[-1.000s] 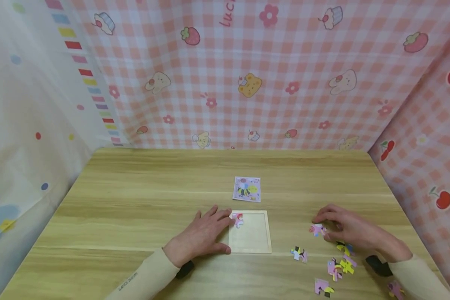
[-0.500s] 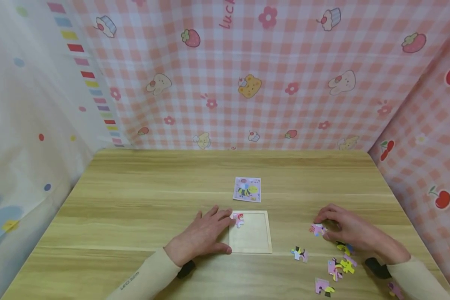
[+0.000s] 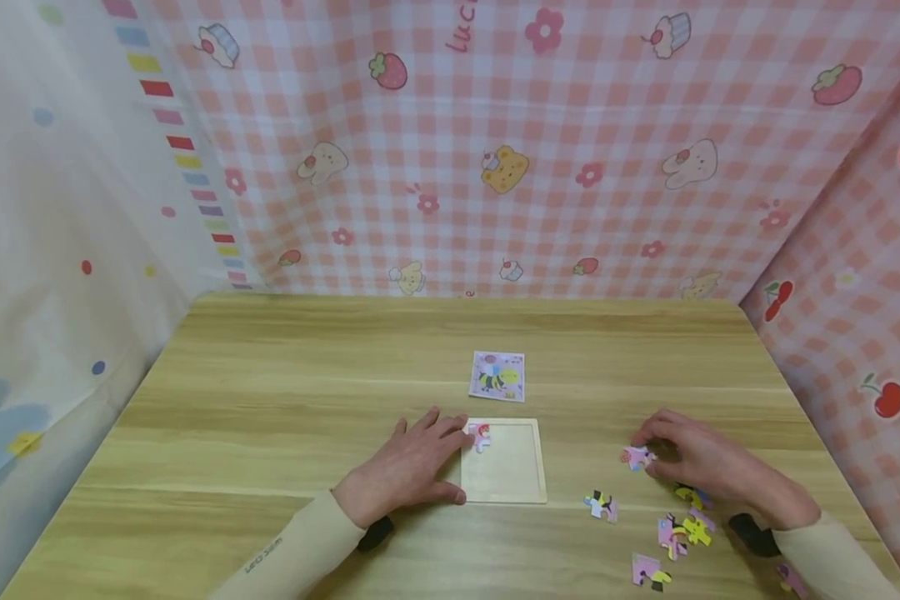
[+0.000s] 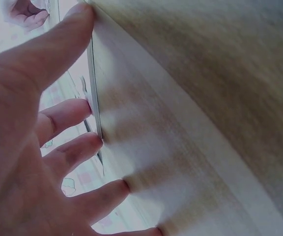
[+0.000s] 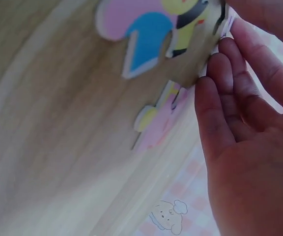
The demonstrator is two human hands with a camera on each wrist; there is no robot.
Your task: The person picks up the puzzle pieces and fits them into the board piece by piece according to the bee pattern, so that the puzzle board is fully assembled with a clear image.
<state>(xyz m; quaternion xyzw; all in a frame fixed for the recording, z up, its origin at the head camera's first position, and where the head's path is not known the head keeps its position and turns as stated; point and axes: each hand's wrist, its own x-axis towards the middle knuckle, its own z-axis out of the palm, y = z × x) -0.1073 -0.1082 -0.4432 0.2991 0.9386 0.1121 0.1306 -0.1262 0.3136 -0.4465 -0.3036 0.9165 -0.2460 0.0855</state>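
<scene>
My left hand (image 3: 408,468) rests at the left side of a square wooden puzzle tray (image 3: 542,467), its fingers spread and fairly straight. In the left wrist view, the thumb and fingertips of the left hand (image 4: 58,147) meet the tray's edge (image 4: 94,83). One pink puzzle piece with a red detail (image 3: 481,437) lies in the tray's upper left corner, partly behind my fingertips. On the right, my right hand (image 3: 708,462) pinches a pink puzzle piece with a red round patch (image 3: 636,457) between thumb and fingers, low over the table. In the right wrist view, the right hand (image 5: 254,108) mostly hides that piece.
A picture card with a bee (image 3: 497,377) lies behind the tray. Several loose pieces lie near my right hand, among them a white and yellow one (image 3: 601,505), a yellow one (image 3: 696,528) and a pink one (image 3: 647,572). Another (image 3: 791,578) lies by the right sleeve.
</scene>
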